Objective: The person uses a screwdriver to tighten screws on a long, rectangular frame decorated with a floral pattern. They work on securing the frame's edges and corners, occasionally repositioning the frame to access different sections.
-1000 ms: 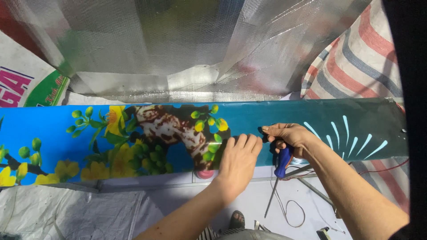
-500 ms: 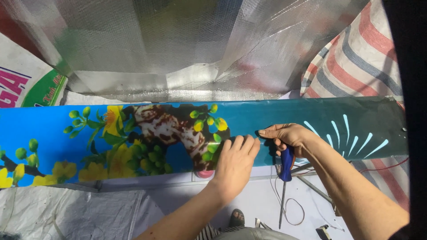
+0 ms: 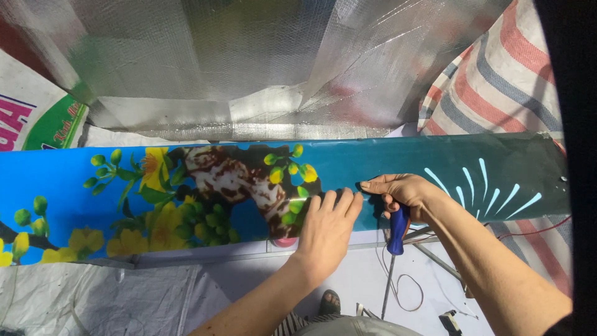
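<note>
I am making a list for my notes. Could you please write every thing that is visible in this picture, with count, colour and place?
Printed panel: one, blue and teal with yellow flowers, green buds and a brown branch, lying across the middle.
Silver foil sheet: one, shiny grey, behind the panel at the top.
Striped woven sheet: one, red, blue and white, upper right.
Screwdriver: one, blue handle with a metal shaft pointing down, in the right hand.
Thin wires: a few, loose on the white sheet below the panel.
White plastic sheet: one, lower left.
Sandalled foot: one, bottom centre.
Left hand: flat on the panel, fingers spread.
Right hand: at the panel's lower edge, closed around the screwdriver.
</note>
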